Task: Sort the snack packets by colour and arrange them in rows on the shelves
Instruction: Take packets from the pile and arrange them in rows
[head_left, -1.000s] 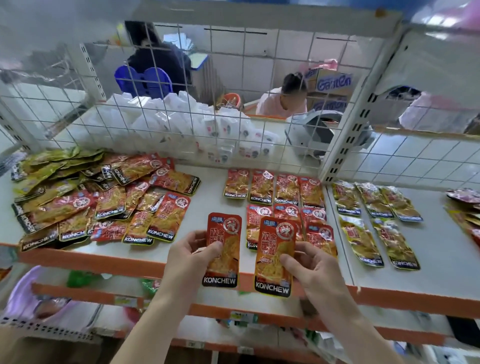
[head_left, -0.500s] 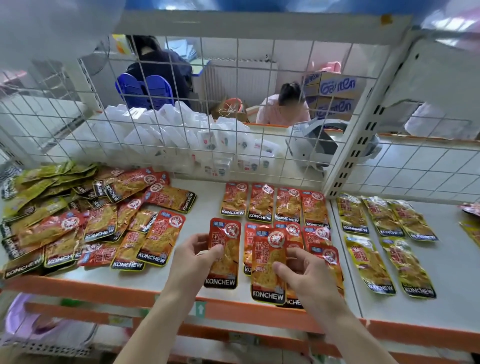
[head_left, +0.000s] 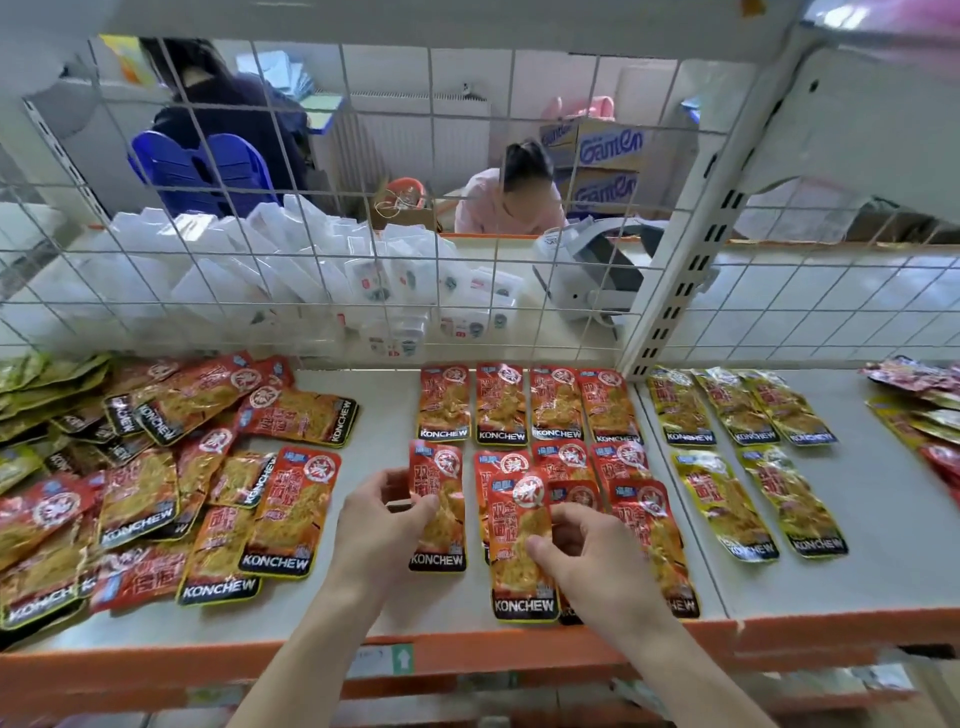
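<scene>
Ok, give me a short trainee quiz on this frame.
1. True or false: the left hand holds a red packet, and so does the right hand.
2. How many packets are in the back red row? A 3, B 4, C 6.
3. Fill in: the yellow packets lie to the ___ of the red rows.
Key: 1 true; 2 B; 3 right.

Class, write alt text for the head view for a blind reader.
The left hand pinches a red packet and the right hand a second red packet over a white shelf, by neat red rows; yellow rows lie right, a mixed pile left.
</scene>
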